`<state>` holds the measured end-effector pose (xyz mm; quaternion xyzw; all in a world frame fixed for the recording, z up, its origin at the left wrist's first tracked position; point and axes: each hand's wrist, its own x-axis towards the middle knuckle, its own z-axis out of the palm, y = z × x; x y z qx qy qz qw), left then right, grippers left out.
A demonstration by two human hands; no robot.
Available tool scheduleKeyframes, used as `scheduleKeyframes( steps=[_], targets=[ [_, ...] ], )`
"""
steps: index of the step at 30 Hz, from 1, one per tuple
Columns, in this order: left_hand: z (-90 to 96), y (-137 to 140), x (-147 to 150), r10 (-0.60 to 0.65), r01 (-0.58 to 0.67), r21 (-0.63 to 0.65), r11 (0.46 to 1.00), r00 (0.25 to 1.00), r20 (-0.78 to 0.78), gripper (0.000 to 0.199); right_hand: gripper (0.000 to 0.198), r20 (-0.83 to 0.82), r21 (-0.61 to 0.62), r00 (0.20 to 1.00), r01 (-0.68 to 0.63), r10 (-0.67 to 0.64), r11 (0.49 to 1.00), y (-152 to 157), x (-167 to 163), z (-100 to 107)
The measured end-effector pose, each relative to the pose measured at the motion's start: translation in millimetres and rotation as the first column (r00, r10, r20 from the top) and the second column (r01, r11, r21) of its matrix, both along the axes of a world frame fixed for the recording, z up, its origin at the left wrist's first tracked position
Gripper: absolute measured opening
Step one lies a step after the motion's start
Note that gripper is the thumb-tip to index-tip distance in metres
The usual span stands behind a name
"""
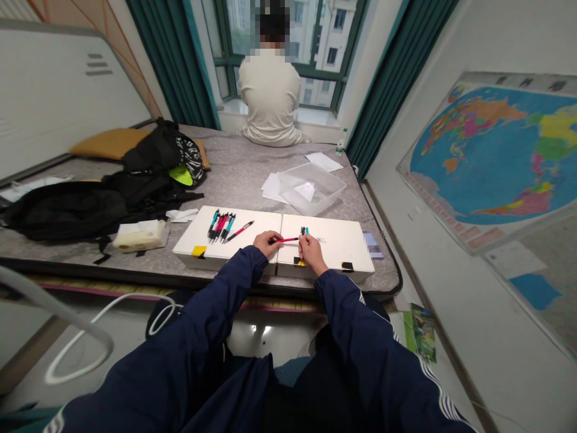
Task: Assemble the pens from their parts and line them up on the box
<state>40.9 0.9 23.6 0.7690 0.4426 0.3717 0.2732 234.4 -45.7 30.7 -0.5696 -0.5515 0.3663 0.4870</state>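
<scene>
A red and black pen [288, 240] lies level between my hands over the white boxes. My left hand [267, 242] pinches its left end, and the fingers of my right hand [311, 252] close on its right end. Just behind my right hand are a few small teal and black pieces [305, 230], too small to make out fully. Thin pale bits [321, 240] lie to the right of them. On the left white box [243, 231] rests a group of several red and teal pens [220, 226], with a single red pen [239, 231] slanting beside it.
The right white box [347, 243] adjoins the left one. Behind stand a clear plastic bin [312, 189] and papers [273, 187]. A tissue pack [141, 235] and black backpack [85, 201] lie left. A person [269, 90] sits by the window, near a bottle [341, 142].
</scene>
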Motion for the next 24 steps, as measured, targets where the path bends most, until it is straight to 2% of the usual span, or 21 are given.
scheduleKeyframes(
  steps=[2,9,12,14,17,19,22,24],
  targets=[
    [-1.1,1,0,-0.002,0.002,-0.003,1.0,1.0,-0.005,0.023,0.042,-0.019,0.004,1.0,0.003,-0.002,1.0,1,0,-1],
    [-1.2,3,-1,0.015,-0.012,0.023,1.0,0.99,-0.14,0.038,0.036,-0.159,-0.019,0.987,0.024,-0.026,1.0,3,-4,-3],
    [0.4,2,-2,0.026,-0.026,-0.001,1.0,0.991,-0.128,0.041,0.031,-0.219,-0.036,0.975,0.026,-0.033,0.999,6,-1,2],
    [1.3,1,-2,0.038,-0.04,-0.026,0.999,0.996,-0.084,0.042,0.031,-0.199,-0.026,0.978,0.05,-0.054,0.998,10,10,8],
    [2.5,0,-3,0.064,-0.066,-0.046,0.997,0.997,-0.043,0.043,0.031,0.006,0.024,0.986,0.164,-0.164,0.986,18,37,17],
    [3.6,-1,-2,0.074,-0.076,-0.057,0.995,0.997,-0.037,0.043,0.029,0.224,0.085,0.941,0.24,-0.253,0.967,23,55,19],
    [6.3,-2,-3,0.082,-0.084,-0.088,0.993,0.996,-0.028,0.044,0.024,0.476,0.117,0.844,0.219,-0.248,0.969,26,68,16],
    [8.4,-3,-3,0.08,-0.082,-0.109,0.991,0.997,-0.023,0.045,0.024,0.565,0.09,0.796,0.2,-0.215,0.976,26,66,12]
  ],
)
